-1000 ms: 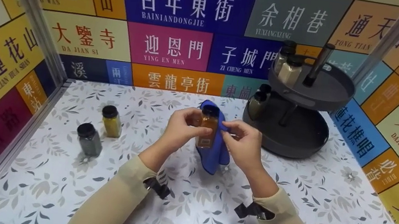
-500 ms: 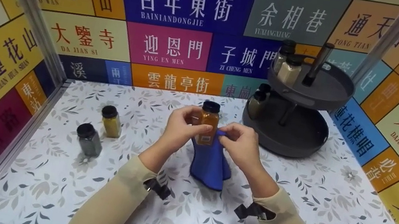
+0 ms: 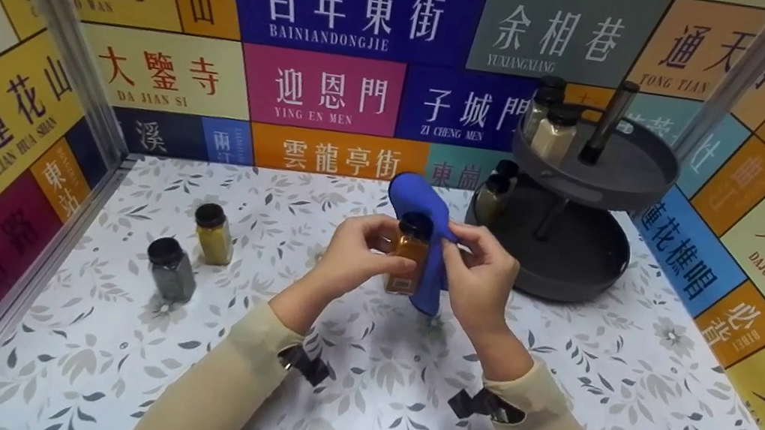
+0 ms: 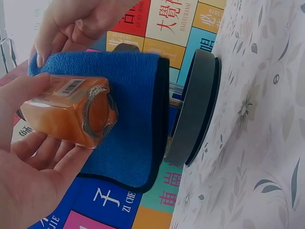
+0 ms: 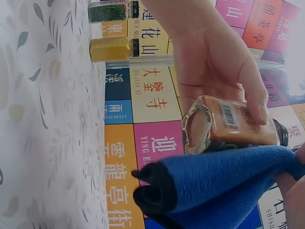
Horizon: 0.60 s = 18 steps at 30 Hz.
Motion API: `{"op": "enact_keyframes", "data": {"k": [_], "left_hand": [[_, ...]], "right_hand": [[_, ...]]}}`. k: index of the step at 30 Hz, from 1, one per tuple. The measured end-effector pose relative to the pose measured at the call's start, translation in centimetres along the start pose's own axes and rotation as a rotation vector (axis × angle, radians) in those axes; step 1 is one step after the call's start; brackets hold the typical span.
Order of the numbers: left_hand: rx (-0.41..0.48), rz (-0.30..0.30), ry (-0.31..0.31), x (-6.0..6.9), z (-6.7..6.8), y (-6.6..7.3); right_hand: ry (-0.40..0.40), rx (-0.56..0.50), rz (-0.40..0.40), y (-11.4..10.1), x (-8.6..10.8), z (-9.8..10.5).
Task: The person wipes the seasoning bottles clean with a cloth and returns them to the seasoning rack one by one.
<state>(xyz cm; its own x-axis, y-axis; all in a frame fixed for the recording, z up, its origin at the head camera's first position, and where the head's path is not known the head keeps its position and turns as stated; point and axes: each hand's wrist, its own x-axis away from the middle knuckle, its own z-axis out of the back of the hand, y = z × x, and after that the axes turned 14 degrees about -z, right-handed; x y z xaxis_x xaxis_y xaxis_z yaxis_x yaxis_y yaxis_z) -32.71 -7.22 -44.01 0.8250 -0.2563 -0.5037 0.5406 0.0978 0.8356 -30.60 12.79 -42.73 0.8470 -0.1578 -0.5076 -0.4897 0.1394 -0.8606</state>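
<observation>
My left hand (image 3: 355, 253) grips a spice jar (image 3: 408, 257) of orange-brown powder with a black lid, held above the table. In the left wrist view, the thumb and fingers curl round the jar (image 4: 66, 107), its base facing the camera. My right hand (image 3: 480, 275) pinches a blue cloth (image 3: 431, 253) with a dark edge, just to the right of the jar. The right wrist view has the cloth (image 5: 219, 181) along the side of the jar (image 5: 233, 123), with a barcode label showing. Whether cloth and jar touch is hard to tell.
Two more jars stand at the left, one with yellow contents (image 3: 214, 235) and one dark grey-green (image 3: 171, 271). At the back right is a dark two-tier round rack (image 3: 579, 271) with several jars on its left side. Printed walls (image 3: 353, 6) enclose the floral tabletop (image 3: 351, 423).
The cloth hung low below the hands half a second ago; now its upper part stands up behind the jar's lid. The jar and both hands have shifted slightly right.
</observation>
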Motion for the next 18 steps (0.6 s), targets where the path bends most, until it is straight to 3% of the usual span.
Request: {"op": "enact_keyframes", "data": {"k": [3,10,15,18], "left_hand": [[-0.006,0.003,0.033,0.0,0.1,-0.1],[0.003,-0.025,0.112,-0.1,0.7,0.0],[0.005,-0.041,0.134,-0.2,1.2,0.1],[0.01,-0.037,0.13,-0.1,1.3,0.0]], "right_hand": [[-0.034,0.043,-0.034,0.1,0.0,0.0],[-0.166,0.255,-0.131,0.7,0.2,-0.3],[-0.296,0.351,-0.223,0.8,0.2,-0.4],[-0.323,0.37,-0.277,0.7,0.1,-0.5]]}}
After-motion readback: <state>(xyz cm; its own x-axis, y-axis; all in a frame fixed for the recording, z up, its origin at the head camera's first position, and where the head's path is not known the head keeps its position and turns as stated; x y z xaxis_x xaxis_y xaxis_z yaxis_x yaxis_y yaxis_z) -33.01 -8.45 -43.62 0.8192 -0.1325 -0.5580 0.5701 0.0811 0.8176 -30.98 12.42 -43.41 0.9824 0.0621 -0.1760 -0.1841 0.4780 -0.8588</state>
